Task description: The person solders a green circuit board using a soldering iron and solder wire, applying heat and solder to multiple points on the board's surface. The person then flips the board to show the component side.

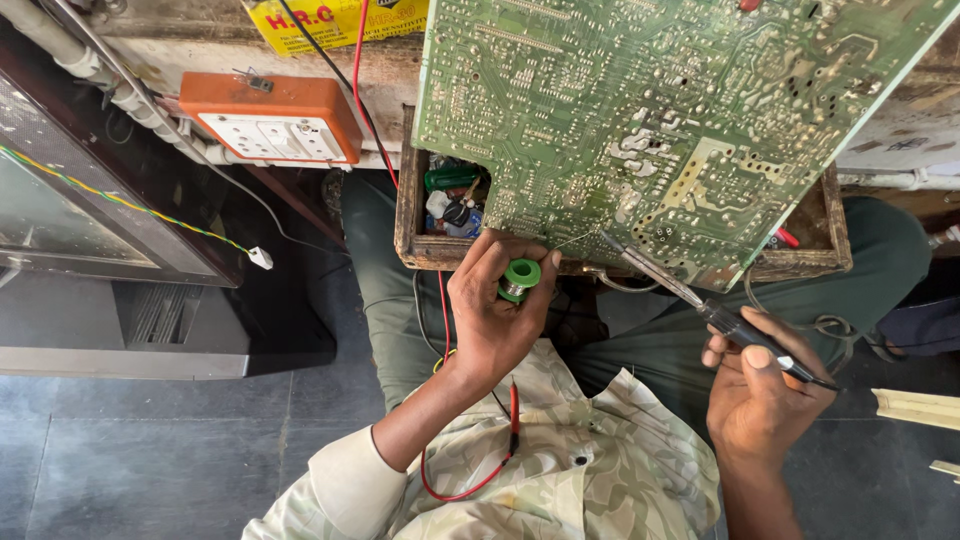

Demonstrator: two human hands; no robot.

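Large green circuit board, solder side up, propped at a tilt over the wooden tray resting across the lap. Probably light and stiff, yet fragile: best gripped by the bare edges, never flexed, never pressed on the joints.

At the board's lower edge, soldering iron with tip touching a joint near the pale patch of the board; handle pinched like a pen in the right hand, thumb and forefinger closed around the dark grip. Tip likely hot, so holding by the handle only.

Just left of the iron's tip, below the same board edge, small green spool of solder wire clasped in the left hand, fingers curled shut around it, a thin strand reaching toward the joint. Wire likely soft, easily bent.

Left of the board, orange-and-white socket box on the wall. Below the board, red lead lying over the patterned shirt.
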